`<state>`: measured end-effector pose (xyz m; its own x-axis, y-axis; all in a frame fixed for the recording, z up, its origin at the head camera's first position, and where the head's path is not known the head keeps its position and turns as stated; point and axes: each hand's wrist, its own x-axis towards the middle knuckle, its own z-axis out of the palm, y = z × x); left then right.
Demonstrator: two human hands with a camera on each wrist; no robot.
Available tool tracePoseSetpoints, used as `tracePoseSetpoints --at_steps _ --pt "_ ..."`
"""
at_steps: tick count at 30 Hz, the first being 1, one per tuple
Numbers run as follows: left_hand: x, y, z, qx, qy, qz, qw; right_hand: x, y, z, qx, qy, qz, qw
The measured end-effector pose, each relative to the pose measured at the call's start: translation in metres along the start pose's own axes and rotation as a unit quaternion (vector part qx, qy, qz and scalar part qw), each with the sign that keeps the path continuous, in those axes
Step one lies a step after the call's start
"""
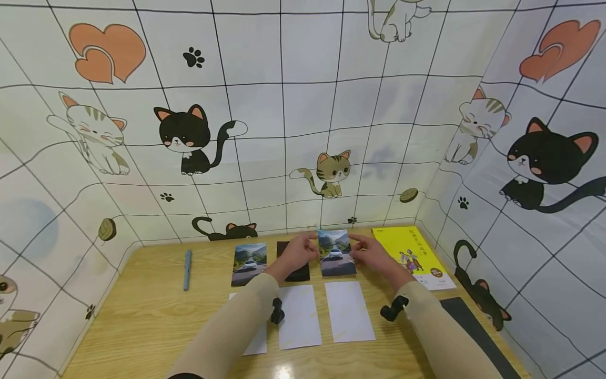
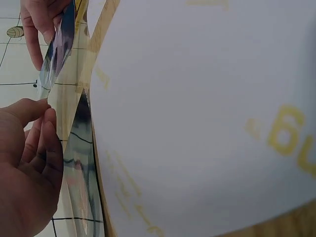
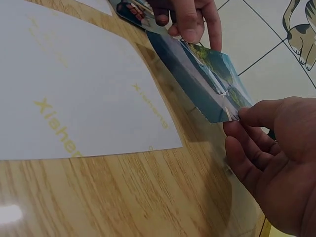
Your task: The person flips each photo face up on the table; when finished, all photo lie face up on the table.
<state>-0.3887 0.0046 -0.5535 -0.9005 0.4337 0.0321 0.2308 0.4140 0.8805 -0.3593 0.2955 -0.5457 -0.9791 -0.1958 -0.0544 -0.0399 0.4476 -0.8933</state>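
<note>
Both hands hold a glossy photo point(image 1: 336, 253) of a white car on a mountain road, raised slightly over the back of the table. My left hand point(image 1: 299, 252) pinches one side edge of it between thumb and fingers. At the opposite edge, the thumb and fingers of my right hand point(image 1: 374, 257) pinch it; the right wrist view shows the photo point(image 3: 197, 79) tilted between the two hands. Beneath the left hand lies a dark glossy card point(image 1: 299, 273), partly covered by that hand. Another photo point(image 1: 249, 263) with a similar car scene lies to its left.
White sheets with faint yellow print lie in a front row: one in the middle point(image 1: 300, 318), one on the right point(image 1: 349, 313), one partly under the left sleeve. A blue pen point(image 1: 187, 270) lies left, a yellow book point(image 1: 402, 247) and dark flat pad point(image 1: 473, 326) right. Cat-patterned cloth surrounds the table.
</note>
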Motion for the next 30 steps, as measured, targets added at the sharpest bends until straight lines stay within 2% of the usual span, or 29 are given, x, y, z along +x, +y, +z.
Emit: tracePoseSetpoints --at_steps 7,15,22,30 --pt "0.0025 0.0033 0.0012 0.039 -0.005 -0.013 0.9992 0.0032 -0.0008 -0.0021 -0.022 -0.013 -0.008 0.9996" --pt "0.0059 0.0017 0.0063 0.090 -0.002 -0.026 0.9956 0.0057 0.0010 -0.0019 -0.036 -0.023 0.010 0.9990" --pt "0.0059 0.0019 0.0087 0.132 -0.019 -0.026 0.9907 0.0065 0.0005 -0.0003 -0.068 -0.022 0.019 0.9973" --pt "0.0096 0.0047 0.0097 0.172 -0.035 -0.028 0.9841 0.0057 -0.0040 -0.0008 -0.089 -0.038 0.005 0.9953"
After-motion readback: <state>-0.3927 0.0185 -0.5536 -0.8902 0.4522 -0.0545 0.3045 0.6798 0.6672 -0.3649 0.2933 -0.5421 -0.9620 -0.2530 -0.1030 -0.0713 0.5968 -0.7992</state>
